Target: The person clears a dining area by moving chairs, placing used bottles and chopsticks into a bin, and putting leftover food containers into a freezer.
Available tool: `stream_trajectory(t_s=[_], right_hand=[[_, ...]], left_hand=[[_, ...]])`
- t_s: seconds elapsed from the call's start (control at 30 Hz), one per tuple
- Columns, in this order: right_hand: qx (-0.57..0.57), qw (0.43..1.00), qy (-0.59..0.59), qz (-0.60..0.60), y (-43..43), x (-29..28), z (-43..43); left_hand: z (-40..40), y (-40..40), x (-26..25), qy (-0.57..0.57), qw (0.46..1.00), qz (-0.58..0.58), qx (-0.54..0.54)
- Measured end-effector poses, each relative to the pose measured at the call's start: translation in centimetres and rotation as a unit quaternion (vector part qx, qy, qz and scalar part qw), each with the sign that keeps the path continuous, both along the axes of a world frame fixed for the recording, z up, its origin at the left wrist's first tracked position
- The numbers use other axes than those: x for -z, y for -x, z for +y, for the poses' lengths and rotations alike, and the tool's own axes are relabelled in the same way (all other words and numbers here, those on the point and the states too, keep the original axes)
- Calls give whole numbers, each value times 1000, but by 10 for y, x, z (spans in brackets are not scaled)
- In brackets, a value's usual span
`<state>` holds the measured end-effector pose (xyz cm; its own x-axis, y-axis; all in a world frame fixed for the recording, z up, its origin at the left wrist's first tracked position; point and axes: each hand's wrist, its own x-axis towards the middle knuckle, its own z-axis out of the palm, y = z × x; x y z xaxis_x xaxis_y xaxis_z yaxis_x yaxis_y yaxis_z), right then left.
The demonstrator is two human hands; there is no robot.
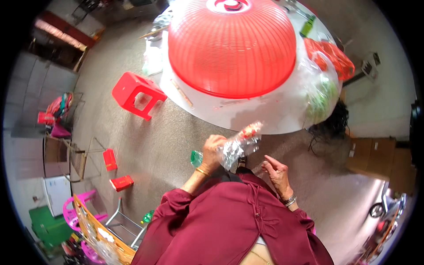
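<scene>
My left hand [212, 153] grips a crinkled clear and silvery plastic package [240, 145] with red and yellow print at its upper end. A green translucent piece [196, 158], perhaps a plastic bottle, shows just left of that hand; whether I hold it too I cannot tell. My right hand [275, 170] is apart from the package, to its lower right, with the index finger extended and nothing visible in it. Beyond both hands stands a round white table [232, 116], with a large red ribbed plastic food cover [232, 53] on it.
A red plastic stool [132, 91] stands left of the table. Bagged green vegetables [321, 96] and a red plastic bag [331, 58] lie at the table's right. Two red boxes [110, 159] are at the left, cardboard boxes [371, 154] at the right. A metal-framed stand is lower left.
</scene>
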<state>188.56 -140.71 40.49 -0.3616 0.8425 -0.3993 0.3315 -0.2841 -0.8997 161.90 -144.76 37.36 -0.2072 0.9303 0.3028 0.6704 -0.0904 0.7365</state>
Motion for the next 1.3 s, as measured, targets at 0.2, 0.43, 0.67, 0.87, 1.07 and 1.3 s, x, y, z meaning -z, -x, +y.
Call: stream_trajectory(t_s=[0.2, 0.43, 0.67, 0.87, 1.07, 1.3], right_hand=[[-127, 978, -155, 55, 51, -13, 18], [-310, 911, -248, 113, 98, 3, 21], [-300, 933, -7, 198, 184, -33, 42], [-351, 820, -439, -110, 299, 64, 115], [-397, 703, -523, -274, 399, 102, 122], [-401, 657, -568, -293, 415, 131, 125]], left_hand=[[-39, -27, -17, 132, 947, -272, 105], [-67, -17, -26, 176, 874, -452, 28], [-133, 18, 10, 108, 864, -473, -132], [-185, 79, 1, 138, 825, -491, -242], [-228, 106, 11, 144, 858, -387, -306], [-241, 138, 21, 152, 871, -329, -333]])
